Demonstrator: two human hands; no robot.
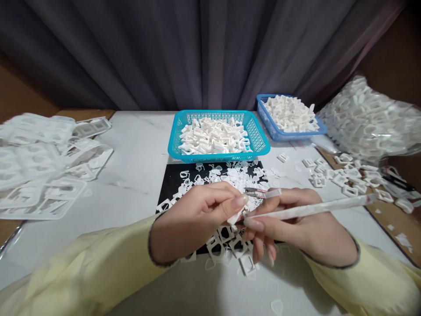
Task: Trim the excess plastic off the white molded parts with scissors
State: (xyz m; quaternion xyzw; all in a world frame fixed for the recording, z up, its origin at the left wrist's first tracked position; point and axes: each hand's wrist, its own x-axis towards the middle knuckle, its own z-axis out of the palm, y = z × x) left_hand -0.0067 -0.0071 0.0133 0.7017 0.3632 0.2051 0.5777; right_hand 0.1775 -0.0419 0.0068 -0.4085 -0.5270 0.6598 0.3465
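My left hand [200, 215] is closed, with thumb and fingers pinching a small white plastic piece [235, 218]. Close beside it, my right hand [296, 224] is wrapped round a tool with long white-wrapped handles [305, 211], whose metal tips point at the piece. Part of the tool is hidden by my fingers. Beneath both hands lies a black mat [171, 180], strewn with thin white scraps [238, 177] and square white pieces with openings [215, 248].
Behind the mat stands a teal basket [219, 157] of white parts. A blue basket [296, 135] and a clear bag [371, 118] of parts sit at the back right. Loose white parts [350, 177] lie right; white moulded sheets [39, 166] are stacked left.
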